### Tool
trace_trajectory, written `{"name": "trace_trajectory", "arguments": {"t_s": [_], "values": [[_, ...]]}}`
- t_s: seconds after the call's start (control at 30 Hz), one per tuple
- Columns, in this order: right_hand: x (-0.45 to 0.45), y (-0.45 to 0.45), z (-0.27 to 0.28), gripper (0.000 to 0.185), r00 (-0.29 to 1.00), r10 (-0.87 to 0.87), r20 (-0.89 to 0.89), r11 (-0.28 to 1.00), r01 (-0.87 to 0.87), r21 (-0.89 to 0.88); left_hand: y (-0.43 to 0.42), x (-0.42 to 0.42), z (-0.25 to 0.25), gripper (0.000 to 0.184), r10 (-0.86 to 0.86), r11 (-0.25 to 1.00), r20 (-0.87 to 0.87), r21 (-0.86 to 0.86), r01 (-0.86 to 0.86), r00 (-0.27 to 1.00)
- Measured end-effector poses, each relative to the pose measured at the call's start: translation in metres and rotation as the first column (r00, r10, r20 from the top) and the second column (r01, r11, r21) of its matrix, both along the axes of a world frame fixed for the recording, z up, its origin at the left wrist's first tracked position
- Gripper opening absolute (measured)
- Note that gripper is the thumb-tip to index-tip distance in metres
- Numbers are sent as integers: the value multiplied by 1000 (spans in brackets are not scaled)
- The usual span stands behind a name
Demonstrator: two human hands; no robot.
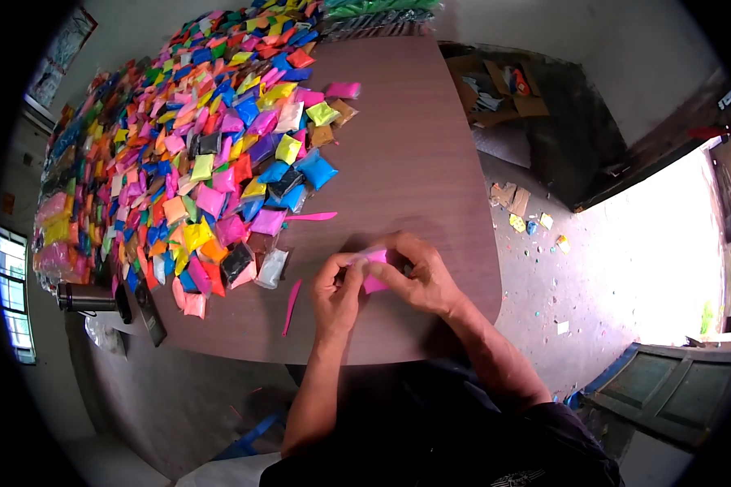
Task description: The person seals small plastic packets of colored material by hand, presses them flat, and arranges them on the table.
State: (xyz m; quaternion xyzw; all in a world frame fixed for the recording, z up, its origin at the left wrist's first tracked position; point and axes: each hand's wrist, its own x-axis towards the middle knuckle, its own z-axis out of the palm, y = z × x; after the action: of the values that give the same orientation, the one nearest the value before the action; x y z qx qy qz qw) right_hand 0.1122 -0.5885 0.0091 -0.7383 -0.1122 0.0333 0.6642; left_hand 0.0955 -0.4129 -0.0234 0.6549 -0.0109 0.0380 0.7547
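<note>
Above the front part of the table, both my hands are closed on a small bright pink packet point(376, 280). My left hand point(339, 286) pinches its left side with thumb and fingers. From the right, my right hand point(421, 276) grips it, with the thumb across its upper part. The fingers cover much of the packet, so its exact shape and whether it is torn cannot be made out. Left of my left hand lies a thin pink plastic stick tool point(291, 308). A second pink stick tool point(313, 217) rests farther back, beside the heap of colourful packets point(211, 200).
The brown tabletop point(406, 138) carries the large heap on its left. A metal flask point(85, 298) and a dark phone-like object point(150, 315) sit at the left edge. An open cardboard box point(508, 97) stands beyond the right side. Scraps litter the floor point(536, 284).
</note>
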Motion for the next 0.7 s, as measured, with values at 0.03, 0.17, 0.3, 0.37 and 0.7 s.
{"name": "trace_trajectory", "arguments": {"t_s": [0.03,0.17,0.3,0.37,0.7], "values": [[0,-1,0,19,997,35,63,994,-28,-104,-1,0,2,17,-3,1000,-1,1,3,1000],[1,3,-25,20,997,-30,78,996,23,85,-9,2,16,15,-22,1000,-10,-10,22,1000],[1,4,-28,16,992,-119,41,972,108,209,-5,3,17,13,-124,985,-36,119,128,992],[1,3,-24,16,993,-117,21,970,109,218,-3,2,10,13,-100,989,-13,109,101,995],[-2,3,-23,26,998,-37,-43,964,47,260,-7,0,19,14,-98,992,-39,75,101,994]]}}
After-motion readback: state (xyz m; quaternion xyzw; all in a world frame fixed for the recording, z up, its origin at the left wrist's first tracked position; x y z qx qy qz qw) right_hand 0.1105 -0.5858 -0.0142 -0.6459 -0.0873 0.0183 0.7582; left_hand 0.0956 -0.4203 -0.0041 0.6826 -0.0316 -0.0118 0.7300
